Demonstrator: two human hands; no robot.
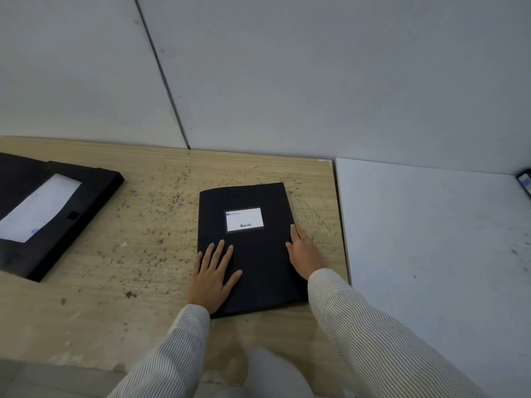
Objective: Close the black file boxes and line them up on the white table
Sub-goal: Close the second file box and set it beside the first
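On wooden table (161,202), closed file box (253,254) under flat hands (214,278).

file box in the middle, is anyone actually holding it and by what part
Not gripped. The left hand lies flat on the closed file box lid near its left edge; the right hand rests open against its right edge.

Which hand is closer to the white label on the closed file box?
The right hand. Its fingertips lie along the box's right edge, just beside the white label. The left hand rests flat on the closed file box farther below the label, at the left edge.
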